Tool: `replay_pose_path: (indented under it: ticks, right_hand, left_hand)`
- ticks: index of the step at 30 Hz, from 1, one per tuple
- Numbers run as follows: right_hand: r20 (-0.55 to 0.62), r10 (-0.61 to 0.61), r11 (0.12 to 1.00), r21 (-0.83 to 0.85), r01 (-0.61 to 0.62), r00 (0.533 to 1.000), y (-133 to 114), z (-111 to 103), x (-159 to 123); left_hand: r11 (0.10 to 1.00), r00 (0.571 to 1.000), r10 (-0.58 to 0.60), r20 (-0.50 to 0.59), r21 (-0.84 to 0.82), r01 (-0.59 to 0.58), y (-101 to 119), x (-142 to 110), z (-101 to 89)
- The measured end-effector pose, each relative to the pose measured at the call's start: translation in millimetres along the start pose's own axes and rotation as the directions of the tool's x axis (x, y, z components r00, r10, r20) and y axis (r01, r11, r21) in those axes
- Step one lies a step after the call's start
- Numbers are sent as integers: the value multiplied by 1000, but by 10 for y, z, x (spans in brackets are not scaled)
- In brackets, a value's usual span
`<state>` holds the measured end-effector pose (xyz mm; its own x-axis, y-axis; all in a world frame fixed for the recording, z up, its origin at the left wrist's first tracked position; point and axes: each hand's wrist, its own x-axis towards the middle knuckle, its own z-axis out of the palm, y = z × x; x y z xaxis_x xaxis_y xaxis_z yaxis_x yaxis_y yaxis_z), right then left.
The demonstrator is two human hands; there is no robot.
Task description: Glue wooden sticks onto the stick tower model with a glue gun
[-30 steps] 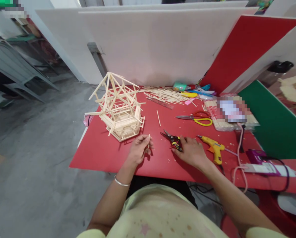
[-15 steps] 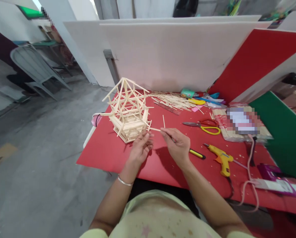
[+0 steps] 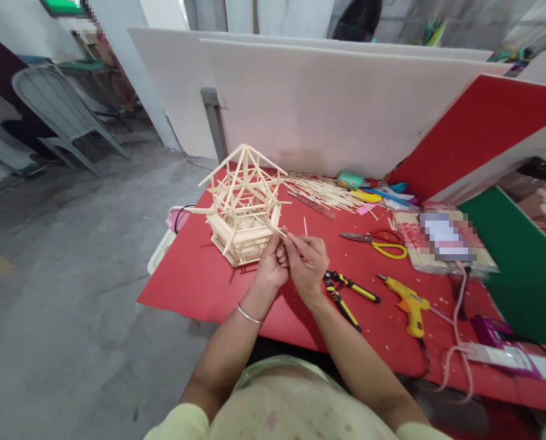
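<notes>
A small house built of thin wooden sticks (image 3: 242,206) stands on the red table (image 3: 200,281). My left hand (image 3: 272,264) and my right hand (image 3: 307,263) are together just right of the house's base, fingers pinched on a short wooden stick (image 3: 282,232) that touches the house's lower corner. A black and yellow cutter (image 3: 341,289) lies on the table just right of my right hand.
A loose pile of sticks (image 3: 323,190) lies at the back. Red and yellow scissors (image 3: 377,240), a yellow glue gun (image 3: 408,299) with its cord, and a stick packet (image 3: 442,244) sit to the right. White, red and green boards stand behind.
My right hand left the cutter on the table, joined my left hand at the stick, and both hands carried the stick up against the house.
</notes>
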<state>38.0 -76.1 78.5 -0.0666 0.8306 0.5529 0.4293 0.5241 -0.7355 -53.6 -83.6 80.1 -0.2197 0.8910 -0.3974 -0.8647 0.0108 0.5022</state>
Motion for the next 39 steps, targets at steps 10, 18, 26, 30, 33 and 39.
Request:
replay_pose_path:
  ticks: [10,18,26,30,33,39]
  right_hand:
    - [-117,-203,976,55,210,972,30,70,12]
    - [8,-163,986,43,163,987,95,-13,-2]
    - [29,-119,989,97,115,993,120,-27,-36]
    - [26,-107,990,99,104,994,125,-23,-40]
    - [24,-113,989,100,110,993,132,-24,-42]
    - [17,-122,990,73,120,992,140,-26,-41]
  left_hand:
    - [953,995,-92,43,-287,101,-5,46,2]
    - [938,990,-128,53,-319,138,-34,92,-44]
    - [953,994,-113,5,-282,110,-38,97,-41]
    - [953,992,-121,21,-276,122,-38,95,-50]
    - [967,994,-106,28,-228,110,-42,106,-64]
    - [973,993,-104,47,-200,111,-35,113,-85]
